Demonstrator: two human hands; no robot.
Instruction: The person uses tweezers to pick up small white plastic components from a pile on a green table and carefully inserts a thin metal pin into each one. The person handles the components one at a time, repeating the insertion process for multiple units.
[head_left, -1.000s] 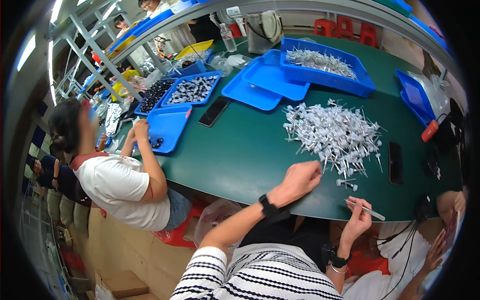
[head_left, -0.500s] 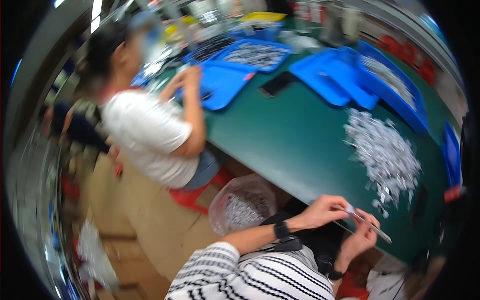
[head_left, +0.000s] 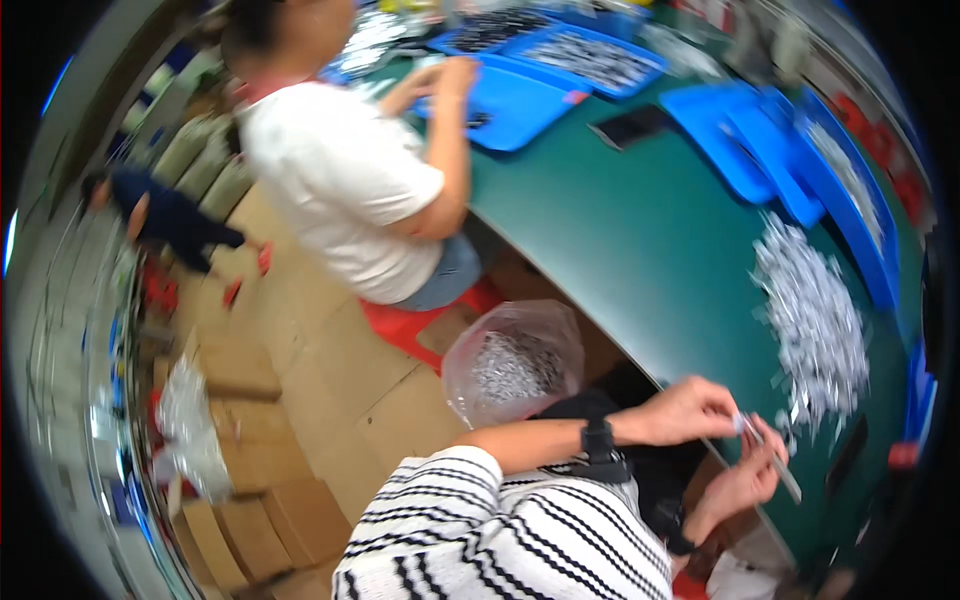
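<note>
Near the table's front edge, both my hands meet around a slim silver metal tool [head_left: 783,472], which looks like tweezers. My right hand [head_left: 743,487] is closed around its shaft. My left hand [head_left: 690,412] pinches a small whitish piece [head_left: 739,422] at the tool's upper end; blur hides its exact kind. Just beyond my hands, a loose pile of small silvery-white pieces [head_left: 810,320] lies on the green table [head_left: 600,235].
A clear bag-lined bin [head_left: 462,378] with similar pieces stands left of my lap. Blue trays [head_left: 715,140] and a dark phone [head_left: 630,127] lie farther back. At the left, a seated person [head_left: 335,190] works over another blue tray [head_left: 525,105]. Cardboard boxes [head_left: 245,540] stand on the floor.
The whole view has swung, so the table, bin and co-worker appear farther right and mostly higher. My hands still hold the tool and the small piece together.
</note>
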